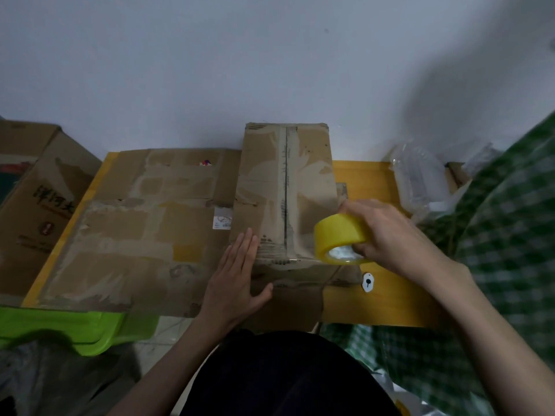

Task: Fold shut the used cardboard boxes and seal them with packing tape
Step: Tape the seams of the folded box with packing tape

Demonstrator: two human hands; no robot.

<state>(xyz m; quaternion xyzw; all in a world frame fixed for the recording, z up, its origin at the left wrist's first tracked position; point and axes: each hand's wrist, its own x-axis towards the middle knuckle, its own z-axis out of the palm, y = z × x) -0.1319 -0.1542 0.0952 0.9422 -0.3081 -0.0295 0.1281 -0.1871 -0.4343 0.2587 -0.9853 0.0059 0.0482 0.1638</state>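
A worn brown cardboard box (pixel 312 175) stands on the yellow table (pixel 381 298) with its top flaps folded shut along a centre seam. My left hand (pixel 237 280) presses flat with straight fingers on the box's near left corner. My right hand (pixel 390 235) grips a roll of yellow packing tape (pixel 339 232) at the box's near right edge, fingers hooked into its core. A clear strip of tape runs from the roll across the near edge of the box.
A large flattened cardboard box (pixel 144 229) lies on the table to the left. Another printed box (pixel 39 199) stands at far left. Clear plastic air cushions (pixel 420 181) sit at back right beside green checked cloth (pixel 504 235). A green plastic piece (pixel 60 328) is at near left.
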